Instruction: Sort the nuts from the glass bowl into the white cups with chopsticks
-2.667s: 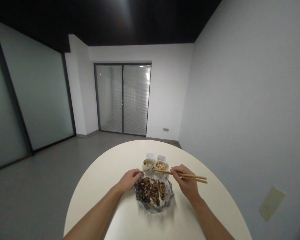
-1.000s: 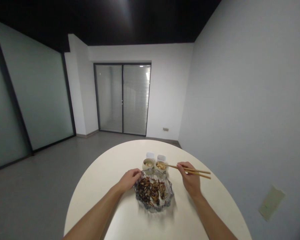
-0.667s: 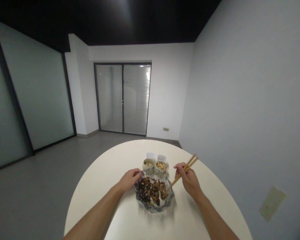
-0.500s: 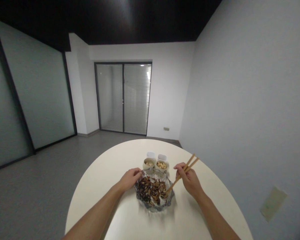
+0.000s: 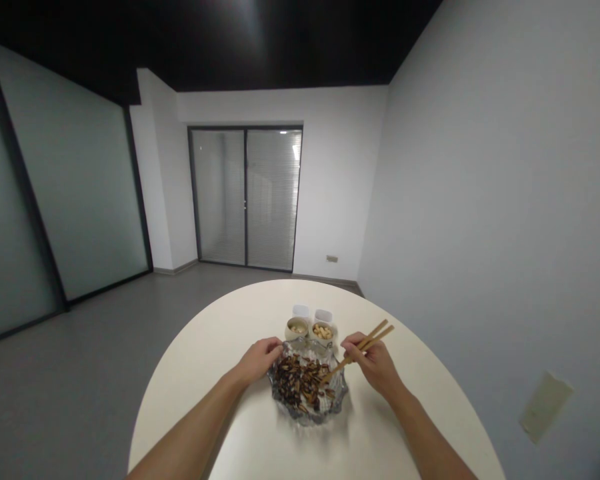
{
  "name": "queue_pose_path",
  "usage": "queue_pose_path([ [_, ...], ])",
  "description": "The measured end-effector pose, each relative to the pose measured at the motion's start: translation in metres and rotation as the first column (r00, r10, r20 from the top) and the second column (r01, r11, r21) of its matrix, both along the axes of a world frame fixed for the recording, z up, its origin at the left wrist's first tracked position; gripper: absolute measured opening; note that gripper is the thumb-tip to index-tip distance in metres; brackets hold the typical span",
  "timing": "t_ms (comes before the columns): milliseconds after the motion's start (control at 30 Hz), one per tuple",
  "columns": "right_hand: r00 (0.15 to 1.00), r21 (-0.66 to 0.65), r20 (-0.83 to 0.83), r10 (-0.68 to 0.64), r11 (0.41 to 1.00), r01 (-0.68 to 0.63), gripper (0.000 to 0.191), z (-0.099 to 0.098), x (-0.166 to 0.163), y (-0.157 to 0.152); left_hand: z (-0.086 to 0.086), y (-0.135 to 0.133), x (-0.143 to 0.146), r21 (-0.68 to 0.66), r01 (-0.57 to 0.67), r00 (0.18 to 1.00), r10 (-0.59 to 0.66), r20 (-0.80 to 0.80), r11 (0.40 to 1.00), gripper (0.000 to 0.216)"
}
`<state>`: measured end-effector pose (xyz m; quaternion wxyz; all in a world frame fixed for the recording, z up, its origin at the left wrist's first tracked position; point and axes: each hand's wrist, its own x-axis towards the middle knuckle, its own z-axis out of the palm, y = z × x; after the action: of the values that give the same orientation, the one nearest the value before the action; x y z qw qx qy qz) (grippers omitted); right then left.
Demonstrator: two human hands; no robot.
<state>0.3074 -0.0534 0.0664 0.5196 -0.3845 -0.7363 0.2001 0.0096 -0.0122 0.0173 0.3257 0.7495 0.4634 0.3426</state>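
A wavy-edged clear glass bowl (image 5: 314, 417) stands on the table, holding a heap of dark and brown dried pieces (image 5: 296, 381), perhaps sliced mushrooms. At the bowl's left rim, my left hand (image 5: 260, 360) is closed on the edge with its fingertips. My right hand (image 5: 373, 363), to the right of the bowl, grips a pair of wooden chopsticks (image 5: 341, 365). Their tips reach down among the brown pieces on the bowl's right side. Whether a piece is pinched between the tips is too small to tell.
Just beyond the bowl are two small cups, one with pale pieces (image 5: 297, 328) and one with yellowish nuts (image 5: 323, 331). Behind them sit two white containers (image 5: 323, 315). The round cream table (image 5: 195, 360) has a wall (image 5: 480, 233) close on its right.
My right hand and the chopsticks have shifted left and lower, their tips moving further into the bowl. Pieces on the bowl's right side have moved toward the middle. My left hand stays at the rim.
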Motion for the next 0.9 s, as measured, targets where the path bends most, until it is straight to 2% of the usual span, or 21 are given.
queue_pose_path([
  [267, 1.0, -0.007, -0.015, 0.003, 1.0, -0.003, 0.026, 0.004, -0.001, -0.003, 0.002, -0.002, 0.0, 0.0, -0.007, 1.0, 0.007, 0.002, 1.0, 0.034],
  [600, 0.999, -0.048, -0.04, 0.033, 0.998, -0.035, 0.025, -0.004, 0.0, 0.003, 0.003, -0.001, 0.001, 0.011, 0.002, 1.0, -0.002, -0.01, 1.0, 0.036],
  [900, 0.999, -0.196, 0.004, 0.043, 0.98, -0.041, 0.019, 0.01, 0.006, -0.006, 0.001, -0.001, -0.001, 0.003, -0.007, 1.0, 0.007, 0.005, 1.0, 0.035],
])
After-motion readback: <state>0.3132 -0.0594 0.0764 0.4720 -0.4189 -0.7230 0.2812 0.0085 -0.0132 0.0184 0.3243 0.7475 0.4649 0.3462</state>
